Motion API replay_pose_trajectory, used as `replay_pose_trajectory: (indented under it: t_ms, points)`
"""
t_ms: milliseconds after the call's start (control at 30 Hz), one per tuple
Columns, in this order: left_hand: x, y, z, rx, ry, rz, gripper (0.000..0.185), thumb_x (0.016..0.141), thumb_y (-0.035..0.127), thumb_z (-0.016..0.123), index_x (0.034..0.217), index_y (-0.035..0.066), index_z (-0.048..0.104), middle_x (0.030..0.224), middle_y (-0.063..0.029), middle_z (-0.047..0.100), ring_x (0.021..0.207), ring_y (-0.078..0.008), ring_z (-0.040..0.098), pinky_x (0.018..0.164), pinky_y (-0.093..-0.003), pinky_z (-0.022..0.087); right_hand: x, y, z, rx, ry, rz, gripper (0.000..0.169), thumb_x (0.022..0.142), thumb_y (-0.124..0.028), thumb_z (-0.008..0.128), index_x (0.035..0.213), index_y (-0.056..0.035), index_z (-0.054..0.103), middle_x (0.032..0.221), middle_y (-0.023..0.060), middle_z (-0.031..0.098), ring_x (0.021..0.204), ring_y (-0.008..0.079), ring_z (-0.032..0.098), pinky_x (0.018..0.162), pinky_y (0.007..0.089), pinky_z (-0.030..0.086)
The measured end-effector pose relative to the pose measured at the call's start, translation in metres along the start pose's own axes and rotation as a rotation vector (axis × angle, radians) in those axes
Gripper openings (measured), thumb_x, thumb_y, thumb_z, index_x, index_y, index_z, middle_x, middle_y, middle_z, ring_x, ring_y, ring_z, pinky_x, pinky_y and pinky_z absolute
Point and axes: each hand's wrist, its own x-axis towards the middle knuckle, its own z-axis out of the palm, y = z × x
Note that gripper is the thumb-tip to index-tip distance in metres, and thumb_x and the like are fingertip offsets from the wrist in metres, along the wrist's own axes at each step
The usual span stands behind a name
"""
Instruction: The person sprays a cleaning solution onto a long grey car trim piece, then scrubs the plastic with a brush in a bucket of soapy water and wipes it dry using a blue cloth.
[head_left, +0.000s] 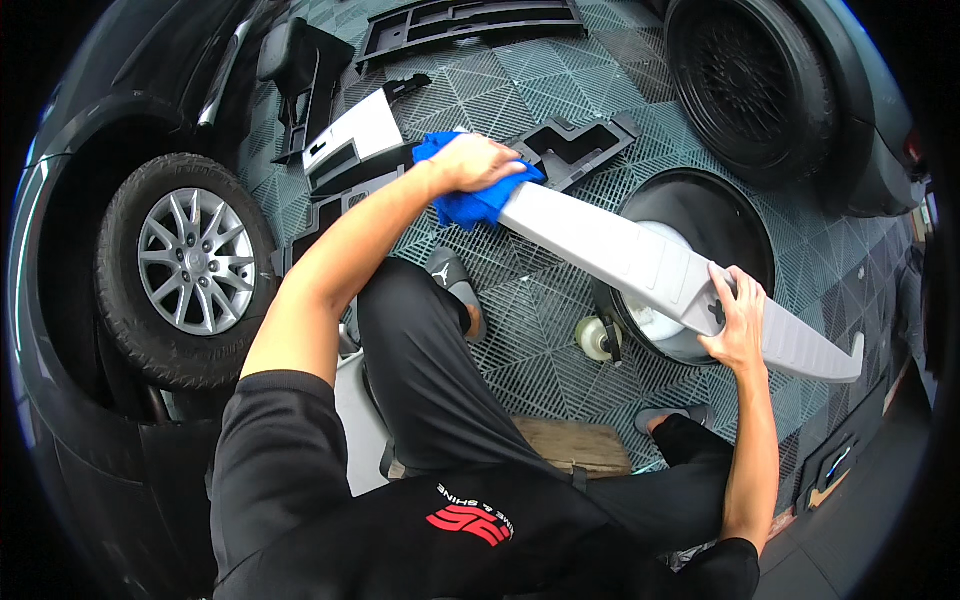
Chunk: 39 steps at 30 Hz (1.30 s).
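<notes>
My left hand (480, 161) presses a blue cloth (476, 202) around the upper left end of a long light-grey plastic trim panel (600, 229). With its fingers over the edge, my right hand (739, 319) grips the panel near a dark cross-shaped hole, right of its middle. The panel slants down to the right and ends in an upturned tip. Below it stands a round black tub (757, 217) with something white and foamy inside, partly hidden by the panel. A bottle with a black trigger or handle (598, 337) stands beside the tub.
Several car interior parts, among them a black frame (472, 19), a console (300, 67) and a white-and-black panel (360, 135), lie on the grid floor. Vehicles with wheels (196, 262) stand left and upper right. A wooden board (577, 446) lies between my legs.
</notes>
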Motion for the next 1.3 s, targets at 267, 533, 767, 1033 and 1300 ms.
replay_pose_trajectory:
  t_ms: [267,533,767,1033,1300]
  points:
    - [0.004,-0.057,-0.004,0.182,0.115,-0.043,0.028,0.098,0.032,0.055,0.098,0.005,0.063,0.093,-0.0108,0.065,0.094,-0.0305,0.064,0.082,-0.0429,0.049,0.007,-0.013,0.002,-0.017,0.033,-0.007,0.099,0.046,-0.019,0.076,0.142,-0.0138,0.05,0.129,0.0215,0.048,0.124,0.0375,0.046,0.107,0.0496,0.03]
    - [0.009,-0.02,0.01,0.239,0.163,-0.064,0.03,0.096,0.033,0.058,0.096,0.005,0.066,0.096,-0.0107,0.067,0.094,-0.0323,0.065,0.081,-0.0421,0.054,0.008,-0.015,0.0,0.012,-0.009,0.023,0.1,0.045,-0.018,0.079,0.141,-0.0139,0.052,0.128,0.0212,0.048,0.121,0.0371,0.046,0.107,0.0501,0.031]
    - [0.018,0.052,0.01,-0.011,0.246,0.075,0.03,0.096,0.032,0.059,0.094,0.003,0.065,0.091,-0.0121,0.065,0.087,-0.0332,0.066,0.076,-0.0415,0.054,0.004,-0.006,-0.003,-0.019,0.001,-0.024,0.098,0.046,-0.019,0.078,0.14,-0.0134,0.053,0.129,0.022,0.048,0.119,0.0399,0.045,0.105,0.0505,0.033]
    - [-0.086,-0.097,-0.001,0.375,0.171,-0.114,0.028,0.094,0.031,0.06,0.103,0.006,0.066,0.091,-0.012,0.067,0.092,-0.0362,0.064,0.085,-0.0427,0.052,0.009,-0.014,-0.004,0.003,-0.042,-0.129,0.094,0.045,-0.02,0.077,0.137,-0.0121,0.054,0.126,0.0203,0.048,0.117,0.0385,0.047,0.105,0.0522,0.032]
    - [-0.171,-0.109,-0.074,0.21,0.513,-1.031,0.046,0.097,0.046,0.054,0.103,0.003,0.07,0.099,-0.0242,0.069,0.097,-0.0412,0.066,0.085,-0.0492,0.051,0.002,-0.014,-0.004,-0.034,0.028,-0.086,0.095,0.044,-0.019,0.078,0.136,-0.0122,0.054,0.127,0.0204,0.048,0.118,0.0388,0.047,0.105,0.0534,0.032]
